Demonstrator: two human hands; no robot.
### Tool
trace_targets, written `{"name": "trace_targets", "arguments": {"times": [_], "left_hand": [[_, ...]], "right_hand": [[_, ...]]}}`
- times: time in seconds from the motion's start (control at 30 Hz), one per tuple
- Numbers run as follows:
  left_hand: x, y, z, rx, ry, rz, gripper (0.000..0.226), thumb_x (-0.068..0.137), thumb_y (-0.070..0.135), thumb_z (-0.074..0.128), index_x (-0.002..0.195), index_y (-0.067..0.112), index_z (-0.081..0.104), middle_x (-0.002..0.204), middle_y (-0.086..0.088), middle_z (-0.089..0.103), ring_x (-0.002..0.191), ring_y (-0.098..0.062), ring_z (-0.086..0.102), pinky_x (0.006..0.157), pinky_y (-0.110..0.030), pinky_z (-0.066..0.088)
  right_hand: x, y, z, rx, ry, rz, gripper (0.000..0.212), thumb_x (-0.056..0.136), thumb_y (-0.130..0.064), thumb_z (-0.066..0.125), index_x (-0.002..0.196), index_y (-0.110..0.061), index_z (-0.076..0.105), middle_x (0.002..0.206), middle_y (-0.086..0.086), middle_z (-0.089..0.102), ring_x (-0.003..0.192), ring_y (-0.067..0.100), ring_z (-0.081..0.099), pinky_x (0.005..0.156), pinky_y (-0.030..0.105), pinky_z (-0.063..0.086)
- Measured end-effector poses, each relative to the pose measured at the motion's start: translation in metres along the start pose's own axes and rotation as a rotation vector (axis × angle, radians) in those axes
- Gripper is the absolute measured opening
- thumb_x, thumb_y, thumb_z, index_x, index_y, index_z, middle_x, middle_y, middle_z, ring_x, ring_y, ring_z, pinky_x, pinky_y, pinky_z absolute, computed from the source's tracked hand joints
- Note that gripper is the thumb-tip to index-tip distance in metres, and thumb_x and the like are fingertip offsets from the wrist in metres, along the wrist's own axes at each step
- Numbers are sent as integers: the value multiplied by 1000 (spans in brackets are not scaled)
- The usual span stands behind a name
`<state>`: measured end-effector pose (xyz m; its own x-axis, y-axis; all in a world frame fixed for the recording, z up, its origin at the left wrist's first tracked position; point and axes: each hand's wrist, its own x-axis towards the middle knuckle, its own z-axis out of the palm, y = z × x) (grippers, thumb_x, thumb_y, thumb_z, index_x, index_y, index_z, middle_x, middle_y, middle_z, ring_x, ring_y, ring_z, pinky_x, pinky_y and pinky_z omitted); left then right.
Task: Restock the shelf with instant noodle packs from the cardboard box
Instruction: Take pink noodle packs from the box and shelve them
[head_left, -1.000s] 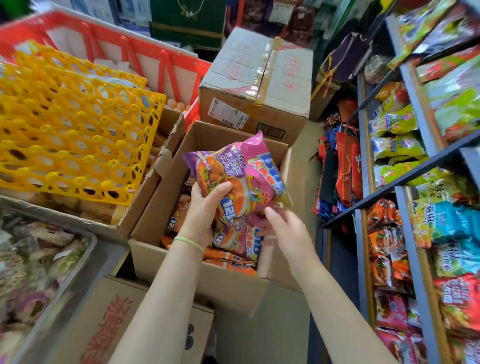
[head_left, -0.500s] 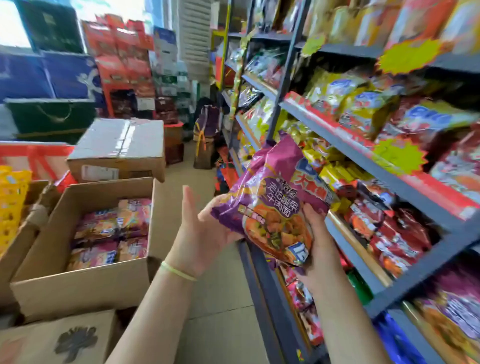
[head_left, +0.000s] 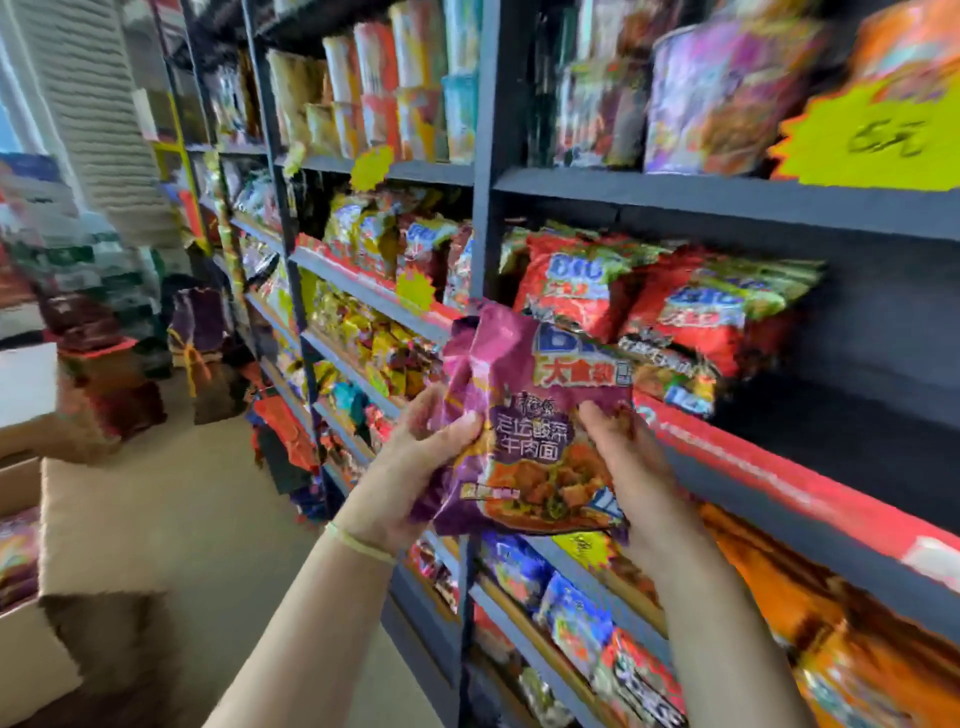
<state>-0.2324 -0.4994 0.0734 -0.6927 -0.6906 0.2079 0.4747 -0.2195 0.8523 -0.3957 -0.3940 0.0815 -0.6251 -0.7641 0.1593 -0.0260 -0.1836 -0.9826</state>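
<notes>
A purple instant noodle pack (head_left: 535, 415) is held upright in front of the dark shelf (head_left: 727, 457), close to its red front strip. My left hand (head_left: 410, 467) grips the pack's left edge and my right hand (head_left: 628, 457) grips its right edge. Behind the pack, on the same shelf level, lie red noodle packs (head_left: 639, 306); the space to their right is dark and bare. The open cardboard box (head_left: 31, 561) shows only partly at the far left edge, with packs inside.
Cup noodles (head_left: 727, 88) and yellow price stars (head_left: 872, 140) fill the shelf above. Lower shelves (head_left: 571, 613) hold more packs. Bags and stacked goods (head_left: 202, 353) stand down the aisle on the beige floor (head_left: 218, 519).
I have lifted the purple pack out of the box and turned right to the shelf. Both hands now hold it higher and closer to the shelf with the red packs.
</notes>
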Motion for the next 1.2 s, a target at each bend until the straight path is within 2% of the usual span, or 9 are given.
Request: {"name": "trace_targets", "arguments": {"times": [0.07,0.2,0.37,0.53,0.77,0.93,1.03,1.13,1.2], "left_hand": [[0,-3,22,-8,-27,4,37,76,16,74,112,17,65,103,-10,73,83,-24,72,78,-40,58],[-3,-3,60,-66,-27,-12,10,83,15,70,93,17,72,94,-12,73,74,-23,73,68,-37,60],[-1,1,78,-72,74,-18,19,87,14,62,105,10,63,93,-16,71,65,-24,71,56,-34,59],[1,-3,88,17,98,-47,7,94,19,58,98,13,61,91,-15,71,64,-25,71,52,-32,58],[12,-25,136,92,-197,-205,69,82,54,67,142,23,50,126,-13,67,112,-35,66,100,-58,48],[22,-42,165,83,-358,-189,107,52,46,93,144,23,43,129,-14,65,114,-37,64,102,-62,44],[33,-46,185,-14,-372,-306,75,60,36,84,127,9,62,117,-21,69,104,-39,68,93,-56,53],[43,-48,206,-79,-415,-334,20,77,29,73,88,13,79,95,-16,75,85,-31,74,74,-41,61],[53,-46,217,-44,-441,-342,26,80,35,64,85,15,80,94,-14,76,79,-25,74,68,-35,61]], "right_hand": [[-20,-11,-20,-27,42,-38,46,72,-58,69,110,-32,68,108,-17,74,105,0,67,105,36,47],[-38,-31,-54,68,149,-112,51,69,-56,80,115,-35,67,113,-7,74,109,16,69,104,47,48],[-63,-55,-102,121,390,-170,21,84,-40,73,103,-37,65,95,-11,77,94,19,74,82,36,59],[-82,-67,-129,332,283,-69,42,78,-48,68,111,-21,69,97,4,78,83,23,76,63,35,61],[-82,-72,-122,106,287,-135,39,78,-50,72,113,-33,66,98,-5,78,87,16,75,75,35,60],[-71,-78,-138,2,402,-152,54,80,-55,72,123,-37,45,108,-5,72,89,14,74,79,37,61],[-60,-91,-159,-57,392,-30,97,59,-66,82,138,-36,35,114,-2,71,93,21,74,83,44,61],[-49,-107,-182,2,218,108,83,58,-55,86,131,-28,58,100,2,78,87,21,76,69,32,61],[-41,-111,-196,30,176,168,70,61,-51,86,121,-21,70,104,7,77,95,23,74,86,39,59]]}}
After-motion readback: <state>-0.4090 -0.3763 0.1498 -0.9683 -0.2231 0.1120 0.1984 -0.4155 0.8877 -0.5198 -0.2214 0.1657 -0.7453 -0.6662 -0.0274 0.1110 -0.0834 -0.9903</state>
